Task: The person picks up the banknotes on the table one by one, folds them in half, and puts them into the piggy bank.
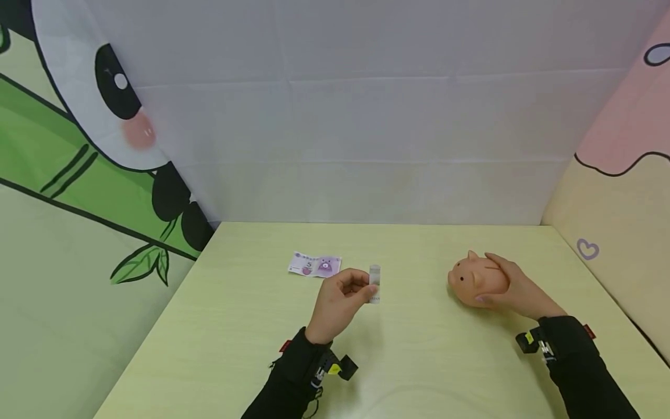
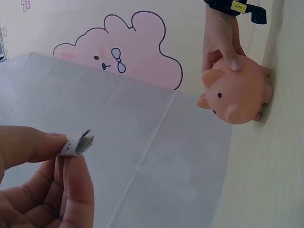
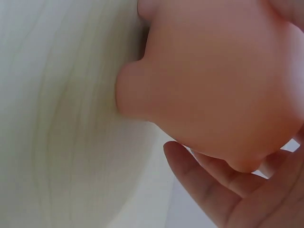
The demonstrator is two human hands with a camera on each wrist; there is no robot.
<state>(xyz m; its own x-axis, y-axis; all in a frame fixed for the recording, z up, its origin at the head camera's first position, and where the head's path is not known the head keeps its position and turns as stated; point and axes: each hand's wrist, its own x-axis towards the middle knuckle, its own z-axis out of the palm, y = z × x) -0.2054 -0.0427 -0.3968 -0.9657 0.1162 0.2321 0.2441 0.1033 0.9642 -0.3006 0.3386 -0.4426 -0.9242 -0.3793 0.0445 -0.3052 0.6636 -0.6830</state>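
Between thumb and fingertips my left hand pinches a folded banknote, held upright above the table. The left wrist view shows this folded note end-on, its layers curled together. On the right, an orange-pink piggy bank stands on the table with its snout to the left. My right hand grips it from behind, thumb on the near side and fingers over the far side. In the right wrist view the piggy bank's rounded body fills much of the frame, with fingers curving round it.
A flat purple-and-white banknote printed with a bear lies on the table, left of and beyond my left hand. A pale cloth wall rises at the table's back edge, with cartoon-printed panels on both sides.
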